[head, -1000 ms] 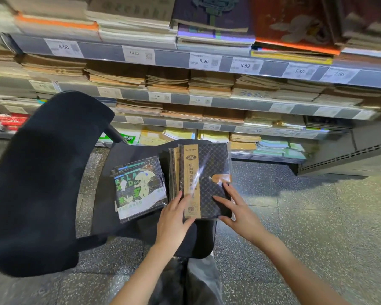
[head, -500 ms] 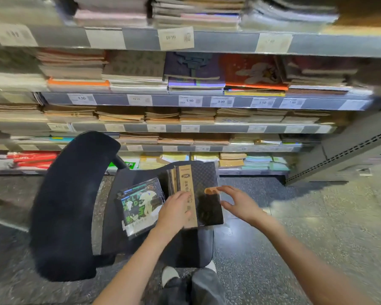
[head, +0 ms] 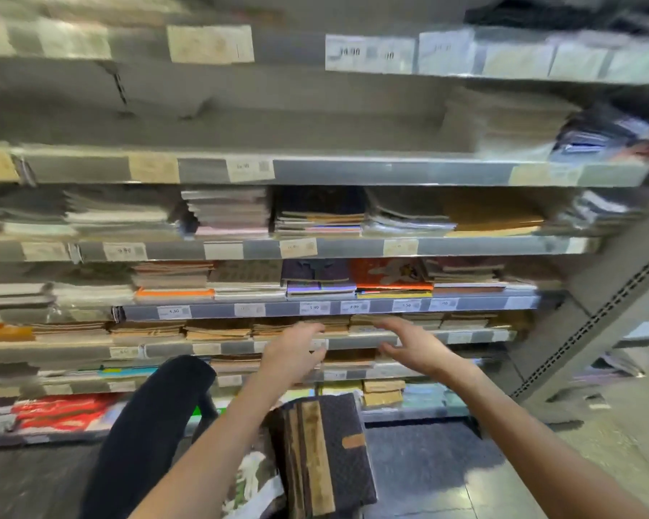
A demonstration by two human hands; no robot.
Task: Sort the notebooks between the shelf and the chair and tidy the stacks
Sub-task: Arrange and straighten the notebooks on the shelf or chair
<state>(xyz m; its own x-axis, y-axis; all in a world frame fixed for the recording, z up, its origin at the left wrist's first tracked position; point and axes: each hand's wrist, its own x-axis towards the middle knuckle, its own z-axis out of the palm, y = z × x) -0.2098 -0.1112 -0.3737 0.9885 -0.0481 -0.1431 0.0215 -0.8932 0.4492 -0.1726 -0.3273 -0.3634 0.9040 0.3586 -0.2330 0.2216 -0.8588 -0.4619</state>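
A stack of dark quilted notebooks (head: 334, 455) with a tan paper band lies on the black chair (head: 150, 436). A plastic-wrapped notebook with green and white print (head: 253, 481) lies left of it, partly hidden by my left forearm. My left hand (head: 291, 354) and my right hand (head: 409, 344) are raised above the chair in front of the shelf (head: 353, 172), both with fingers apart and nothing in them. They hang before a row of brown notebooks (head: 218, 329). The view is blurred.
Several shelf boards carry stacks of notebooks behind price labels (head: 173, 312). A grey perforated upright (head: 592, 324) closes the shelf on the right. Red packs (head: 60, 410) lie on the lowest board at left. Grey stone floor (head: 446, 473) lies right of the chair.
Both hands have let go of the dark notebook stack and risen toward the shelf. The camera has tilted upward, so higher shelf boards have come into view.
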